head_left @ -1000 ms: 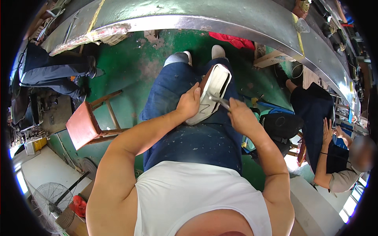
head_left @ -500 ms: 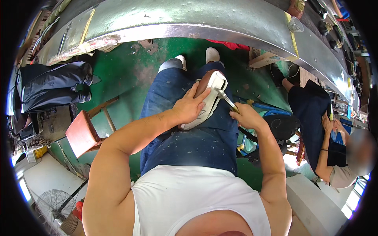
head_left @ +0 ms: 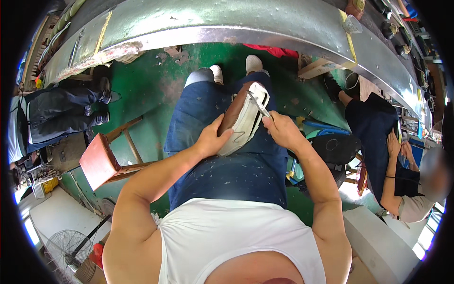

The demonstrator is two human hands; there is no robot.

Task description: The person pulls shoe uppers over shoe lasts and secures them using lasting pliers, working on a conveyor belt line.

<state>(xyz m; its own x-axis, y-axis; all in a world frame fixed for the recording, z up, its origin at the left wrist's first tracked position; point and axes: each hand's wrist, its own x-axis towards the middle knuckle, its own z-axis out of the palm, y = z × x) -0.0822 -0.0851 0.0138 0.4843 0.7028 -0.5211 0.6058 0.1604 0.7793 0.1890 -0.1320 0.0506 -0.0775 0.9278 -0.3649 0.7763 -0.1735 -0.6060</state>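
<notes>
Across my lap lies a shoe (head_left: 236,110), brown leather on one side. Its pale underside (head_left: 246,124) is turned up to the right and carries a dark handwritten mark. My left hand (head_left: 213,138) is closed round the near left part of the shoe, thumb over the leather. My right hand (head_left: 283,131) grips metal pincers (head_left: 258,104) by the handles, mostly hidden in the fist. The curved jaws rest at the far end of the shoe, on the pale edge; whether they pinch it I cannot tell.
A long metal workbench (head_left: 213,18) spans the far side. On the left are a reddish stool (head_left: 98,161), a standing person (head_left: 61,111) and a fan (head_left: 66,251). A black bag (head_left: 336,150) lies to my right, near a seated person (head_left: 392,156).
My left hand has slid back toward me along the shoe. The pincers have moved left and away, to the shoe's far end. The shoe has tilted, showing more of its marked underside.
</notes>
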